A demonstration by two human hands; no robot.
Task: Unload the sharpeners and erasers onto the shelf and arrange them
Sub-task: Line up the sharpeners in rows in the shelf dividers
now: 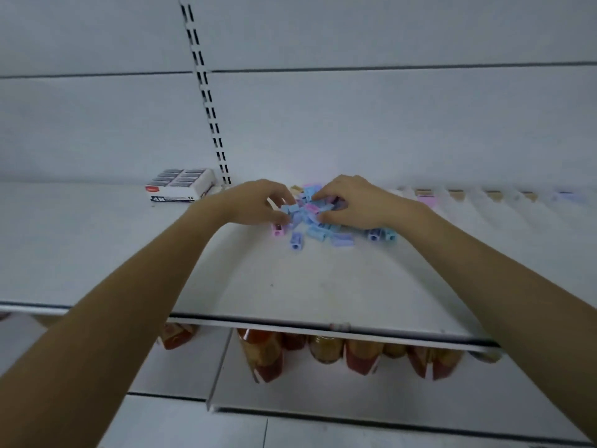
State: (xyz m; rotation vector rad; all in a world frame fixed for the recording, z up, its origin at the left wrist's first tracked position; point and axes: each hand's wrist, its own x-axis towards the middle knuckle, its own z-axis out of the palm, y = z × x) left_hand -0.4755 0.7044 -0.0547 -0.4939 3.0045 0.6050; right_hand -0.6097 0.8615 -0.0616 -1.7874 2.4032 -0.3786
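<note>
My left grip [258, 203] and right grip [353, 203] meet at the frame's centre. Their fingers are curled, each pinching small pastel sharpeners [318, 233] in a loose pile on the white shelf [290, 286]. The eraser box [181, 189] sits left of centre, against the shelf's back. Blurred pieces [425, 198] line the back at right. Bottles [265, 355] stand below.

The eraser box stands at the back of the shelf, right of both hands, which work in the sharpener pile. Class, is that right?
No: the head view shows the eraser box left of the left hand and right hand, not right. The rest holds, sharpener pile included.
</note>
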